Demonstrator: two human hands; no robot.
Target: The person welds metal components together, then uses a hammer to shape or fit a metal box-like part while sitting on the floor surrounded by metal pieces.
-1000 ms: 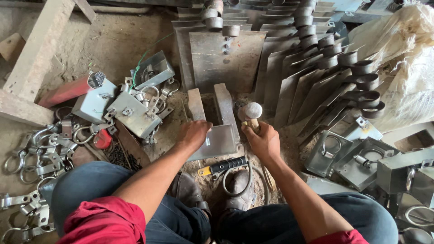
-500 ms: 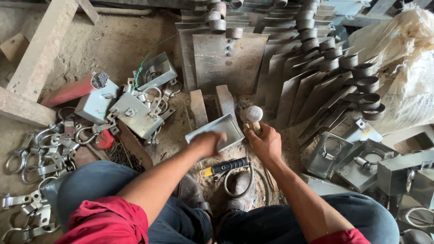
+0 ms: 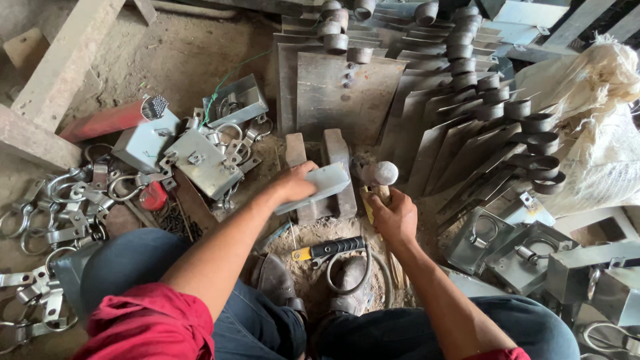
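The left hand [image 3: 293,183] holds a flat grey metal plate [image 3: 319,185], fingers pinching its near edge, lifted at a tilt above the two upright blocks [image 3: 327,170] on the dirt floor. The right hand [image 3: 395,217] has its fingers wrapped tight around the wooden handle of a hammer [image 3: 381,177], head up beside the plate. The plate is not yet set down or struck, so the shaping seems barely begun. Finished-looking plates with tube hinges [image 3: 467,87] stack behind; open metal boxes [image 3: 507,247] to the right hold what may be ring latches.
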